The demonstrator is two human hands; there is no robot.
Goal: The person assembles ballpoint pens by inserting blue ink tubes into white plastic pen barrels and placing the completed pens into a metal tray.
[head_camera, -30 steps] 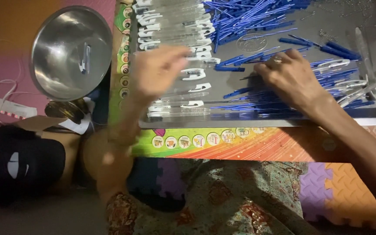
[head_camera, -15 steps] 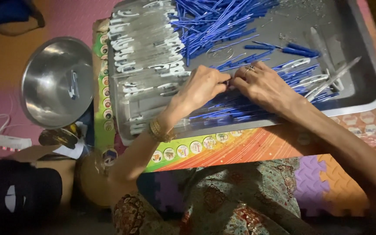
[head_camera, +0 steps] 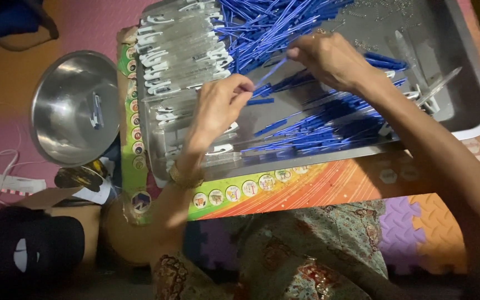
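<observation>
Presently, both your hands work over the steel tray [head_camera: 473, 111], and between them you hold one thin blue rod [head_camera: 270, 72], lifted clear of the heap. Your left hand [head_camera: 220, 103] pinches its lower end between thumb and fingertips; your right hand [head_camera: 331, 58] is closed on its upper end. What the rod is, whether pen refill or barrel, is too small to tell. By my judgement, the step in hand is picking and handling a single piece from the loose stock; the next move calls for a steady pinch and a clean line of travel, since the piece is slender and would slip easily. The blue rods [head_camera: 329, 125] lie in a loose pile along the near side of the tray, under your right forearm, with a second mass at the far edge. White-clipped clear pieces [head_camera: 181, 44] sit in rows at the left end of the tray. Outside the tray, a steel bowl [head_camera: 76, 108] stands just to the left, with one small part in it. A printed mat [head_camera: 306, 186] lies under the tray. Your forearm hides part of the pile, and the crossed rods could snag.
</observation>
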